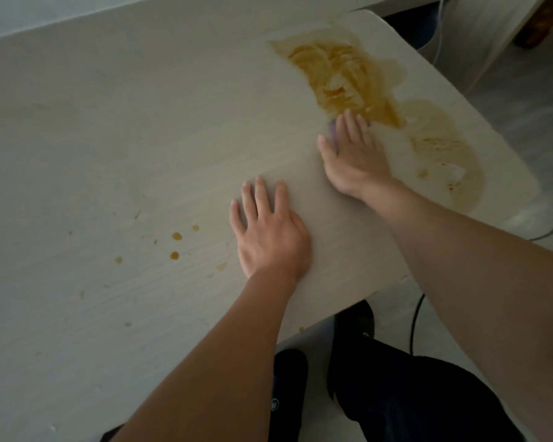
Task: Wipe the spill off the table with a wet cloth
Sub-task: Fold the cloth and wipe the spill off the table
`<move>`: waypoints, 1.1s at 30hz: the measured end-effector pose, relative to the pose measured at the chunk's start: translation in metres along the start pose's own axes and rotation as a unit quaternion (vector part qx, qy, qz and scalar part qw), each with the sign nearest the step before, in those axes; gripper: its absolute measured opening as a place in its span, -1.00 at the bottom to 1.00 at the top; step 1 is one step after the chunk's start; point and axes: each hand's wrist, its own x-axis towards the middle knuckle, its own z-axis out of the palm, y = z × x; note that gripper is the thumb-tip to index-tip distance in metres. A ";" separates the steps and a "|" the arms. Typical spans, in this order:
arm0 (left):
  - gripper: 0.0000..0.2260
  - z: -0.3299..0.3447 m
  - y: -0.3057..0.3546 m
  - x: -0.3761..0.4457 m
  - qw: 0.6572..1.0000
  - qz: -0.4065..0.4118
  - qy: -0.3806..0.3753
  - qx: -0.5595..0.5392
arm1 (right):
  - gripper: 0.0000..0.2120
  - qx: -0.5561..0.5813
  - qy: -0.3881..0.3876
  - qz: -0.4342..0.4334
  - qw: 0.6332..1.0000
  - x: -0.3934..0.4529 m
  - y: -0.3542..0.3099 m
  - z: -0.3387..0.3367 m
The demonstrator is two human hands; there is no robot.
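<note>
**Spill Half Smeared, Much Left to Wipe**

A person's right hand (353, 154) pressed a purple cloth (334, 130) flat against the pale worktop (109, 138), fingers (348, 122) straight and close together on top of it. Only a sliver of the cloth showed, peeking out beside the forefinger and past the fingertips; the rest lay hidden under the palm. The left hand (270, 234) rested flat on the worktop nearer the person, fingers spread wide and holding nothing, apparently steadying the body.

The brown spill (342, 78) began right at the right fingertips and ran away from them toward the far corner. It showed streaks and bare patches, so it appeared worked over but far from gone. A thinner, paler film (444, 154) lay to the right of that hand, along the worktop's edge. A bare wedge between hand and film looked already cleared.

A scatter of small drops (176, 245) sat well to the left of the left fingers, seemingly untouched.

Judged from this, the job looked under way but less than half done: the thick patch, the pale film and the drops all remained. Dark shoes (353, 317) stood on the floor below.
</note>
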 end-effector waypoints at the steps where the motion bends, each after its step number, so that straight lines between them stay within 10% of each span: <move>1: -0.48 0.000 0.000 0.000 1.000 0.000 0.000 0.000 | -0.26 0.000 -0.001 -0.027 1.000 -0.003 -0.009 0.003; 8: -0.49 0.000 -0.001 0.001 1.000 0.000 0.012 -0.001 | -0.25 -0.045 -0.007 -0.116 0.992 -0.050 0.027 0.007; 20: -0.49 0.003 0.001 -0.001 1.000 -0.004 0.018 -0.001 | -0.15 -0.003 0.010 0.027 1.000 0.019 0.035 -0.007; 33: -0.49 -0.005 -0.001 -0.001 1.000 0.001 -0.002 -0.011 | -0.33 -0.022 -0.002 -0.116 0.993 -0.030 0.008 0.012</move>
